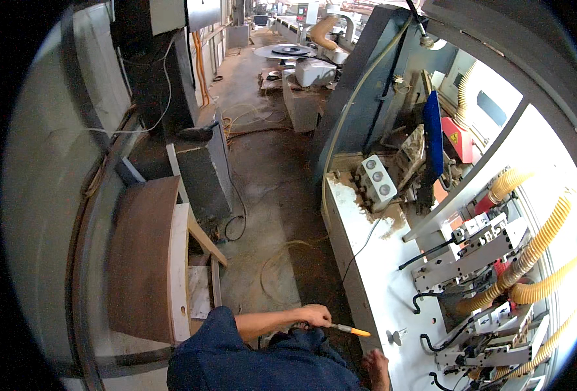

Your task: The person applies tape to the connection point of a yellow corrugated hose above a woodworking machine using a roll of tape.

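Your right hand (375,368) is cut off by the lower edge; whether it grips anything cannot be told. Your left hand (316,315) is closed around one tool (350,330), whose orange tip points right toward the white machine panel (373,287), just short of it. Its handle is hidden in your fist. Farther right, four yellow ribbed hoses (536,251) run. Beyond lies a dusty floor (269,163).

Your left hand (316,315) holding a nozzle tool (350,330) pointed right at the machine (373,287), your right hand (376,366) below it, wooden chair (164,260) to your left, hoses (529,257) at far right.
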Motion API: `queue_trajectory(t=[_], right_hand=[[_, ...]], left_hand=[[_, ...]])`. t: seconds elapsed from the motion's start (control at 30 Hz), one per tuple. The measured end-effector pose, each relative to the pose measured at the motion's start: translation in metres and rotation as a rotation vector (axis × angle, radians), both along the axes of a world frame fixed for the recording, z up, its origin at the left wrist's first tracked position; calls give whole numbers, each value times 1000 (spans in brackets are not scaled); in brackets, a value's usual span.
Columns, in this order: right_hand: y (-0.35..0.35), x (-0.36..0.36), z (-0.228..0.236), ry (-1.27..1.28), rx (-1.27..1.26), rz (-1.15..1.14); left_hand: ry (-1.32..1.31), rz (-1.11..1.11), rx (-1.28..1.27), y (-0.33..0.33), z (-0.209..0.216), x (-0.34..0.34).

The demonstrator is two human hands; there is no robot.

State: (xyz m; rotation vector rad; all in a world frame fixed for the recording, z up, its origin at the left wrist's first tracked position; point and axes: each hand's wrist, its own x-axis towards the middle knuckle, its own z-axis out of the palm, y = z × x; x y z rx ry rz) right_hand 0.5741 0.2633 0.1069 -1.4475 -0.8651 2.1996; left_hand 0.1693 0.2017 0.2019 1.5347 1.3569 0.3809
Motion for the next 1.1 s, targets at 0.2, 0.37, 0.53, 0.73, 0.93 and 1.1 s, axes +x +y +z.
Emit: queue_trajectory(t=[0.2, 0.37, 0.53, 0.73, 0.93, 1.1], right_hand=[[6, -53, 44, 271, -110, -601], [-18, -28, 44, 202, -189, -567], [-62, 5, 31, 151, -108, -497], [-83, -46, 118, 265, -44, -476], [-92, -60, 142, 134, 113, -482], [-121, -33, 123, 23, 58, -390]], left_hand=[[-156, -61, 104, -14, 37, 35], [-211, -50, -51, -47, 69, 40], [-159, -163, -107, -69, 58, 52], [-69, -101, 104, -94, 1, 74], [5, 4, -344, -73, -10, 79], [-282, 184, -534, -50, -36, 41]])
